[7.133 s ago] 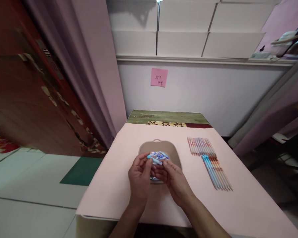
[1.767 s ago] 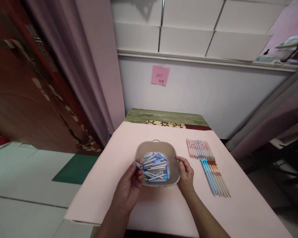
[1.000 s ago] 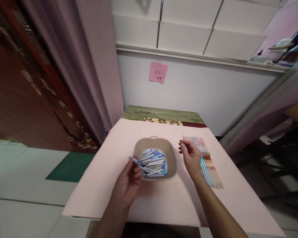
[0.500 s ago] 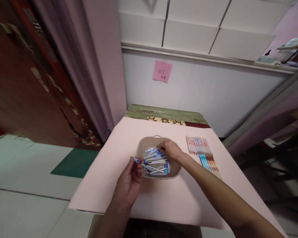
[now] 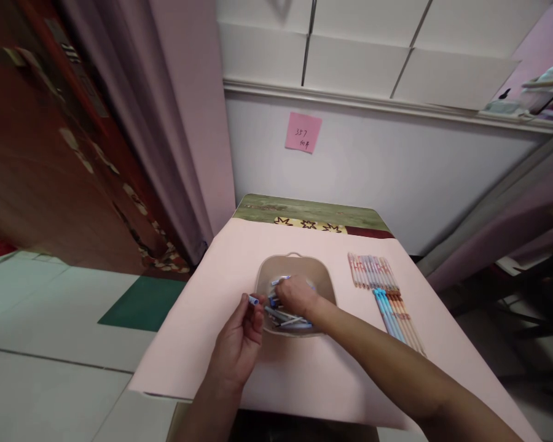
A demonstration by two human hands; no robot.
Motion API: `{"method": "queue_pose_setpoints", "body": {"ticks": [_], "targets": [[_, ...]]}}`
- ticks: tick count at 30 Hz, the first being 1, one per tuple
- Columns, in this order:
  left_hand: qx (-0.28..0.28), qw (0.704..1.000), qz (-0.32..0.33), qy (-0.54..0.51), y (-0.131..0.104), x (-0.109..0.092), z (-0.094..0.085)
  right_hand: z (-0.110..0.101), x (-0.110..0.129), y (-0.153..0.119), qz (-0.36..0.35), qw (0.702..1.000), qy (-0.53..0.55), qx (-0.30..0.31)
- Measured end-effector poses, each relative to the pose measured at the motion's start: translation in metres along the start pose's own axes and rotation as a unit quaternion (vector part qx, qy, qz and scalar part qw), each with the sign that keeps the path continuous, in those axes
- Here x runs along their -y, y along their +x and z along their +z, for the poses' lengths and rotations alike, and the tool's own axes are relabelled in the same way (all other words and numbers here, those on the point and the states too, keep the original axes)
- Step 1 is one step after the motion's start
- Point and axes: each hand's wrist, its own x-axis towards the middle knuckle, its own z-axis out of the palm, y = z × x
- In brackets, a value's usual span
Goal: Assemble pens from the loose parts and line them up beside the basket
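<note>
Between thumb and fingers, my left hand [image 5: 240, 334] pinches a light blue pen barrel [image 5: 254, 301], its hollow end showing. It is at the near left rim of a beige plastic basket [image 5: 316, 267]. Loose blue and white pen parts [image 5: 288, 320] lie jumbled inside, among them barrels, caps and thin white refills. My right hand [image 5: 297, 294] reaches into the basket from the right, with curled fingers down among the parts. Its fingertips are hidden, so I cannot tell whether they grip anything.
Right of the basket lie a row of pale patterned pens [image 5: 373, 272] and, nearer me, a row of pens with blue and brown tops [image 5: 396, 316]. A pink cover [image 5: 212, 288] lies over the table. Behind it, a pink note [image 5: 303, 132] is on the white wall.
My right hand has moved left inside the basket, from its right side to above the middle-left parts. My left hand still holds the pen barrel in nearly the same place.
</note>
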Motion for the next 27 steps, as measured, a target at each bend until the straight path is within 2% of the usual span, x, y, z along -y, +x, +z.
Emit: {"method": "queue_pose_setpoints", "body": {"ticks": [3,6,13,16,19,27], "targets": [[0.008,1.000,0.003,0.003,0.001,0.001,-0.001,-0.001,0.007,0.001,-0.028,0.999,-0.009,0.016],[0.015,1.000,-0.001,0.009,0.001,0.001,-0.001,-0.010,0.002,-0.002,-0.024,1.000,-0.007,0.016],[0.040,0.999,0.007,0.017,0.000,0.001,-0.001,-0.052,-0.054,-0.012,0.153,0.988,-0.010,-0.029],[0.041,0.999,0.000,0.025,0.000,0.003,0.000,-0.058,-0.069,-0.016,0.195,0.980,-0.016,-0.027],[0.043,0.999,-0.002,0.029,0.000,0.004,0.000,-0.052,-0.066,-0.018,0.176,0.984,-0.012,-0.002],[0.028,0.999,0.012,0.022,-0.002,0.004,-0.002,-0.022,-0.028,-0.005,0.042,0.998,-0.009,0.054]]}}
